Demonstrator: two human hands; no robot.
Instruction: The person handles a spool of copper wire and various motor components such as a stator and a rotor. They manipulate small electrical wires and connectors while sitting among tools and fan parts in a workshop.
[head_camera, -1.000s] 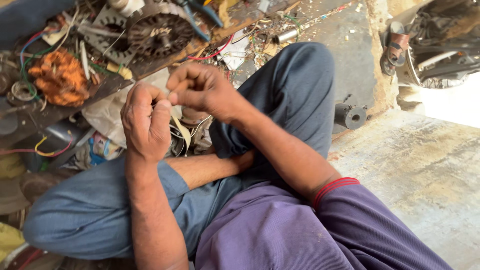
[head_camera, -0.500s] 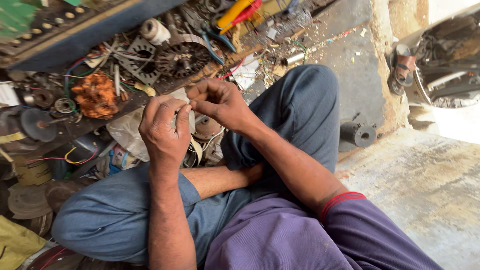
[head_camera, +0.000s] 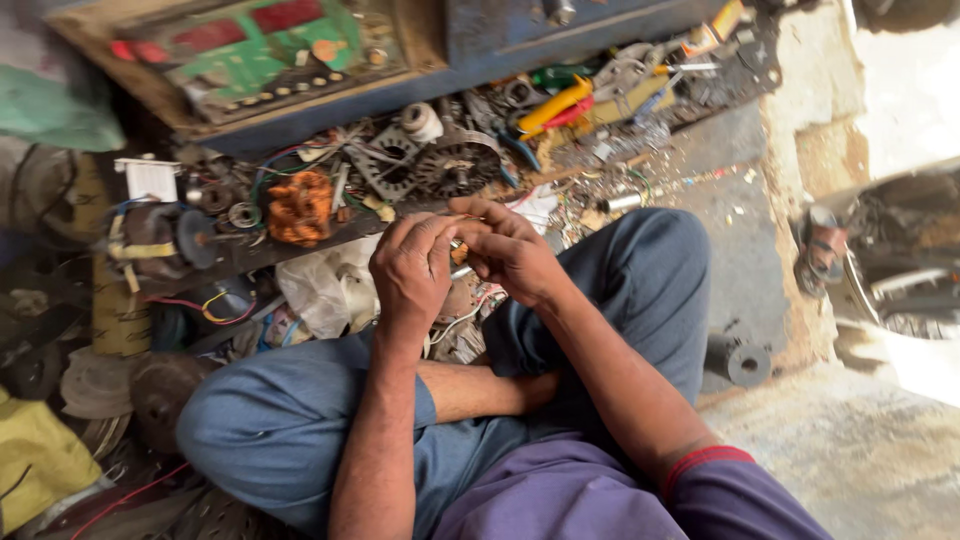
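Fingers of both hands pinched together around one small pale part (head_camera: 458, 252), mostly hidden between them; the left hand (head_camera: 412, 268) and right hand (head_camera: 512, 250) touched above the crossed legs. Beyond them on the cluttered floor lay one orange copper winding (head_camera: 299, 206), two round metal motor housings (head_camera: 455, 165) side by side, one white plastic bag (head_camera: 325, 285) and one yellow-handled pliers (head_camera: 555, 105).

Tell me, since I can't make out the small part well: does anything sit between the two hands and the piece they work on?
Nothing visible does. The left hand and right hand meet directly around the small part, fingertips on it, above the lap. The copper winding and clear plastic bag lie off to the side.
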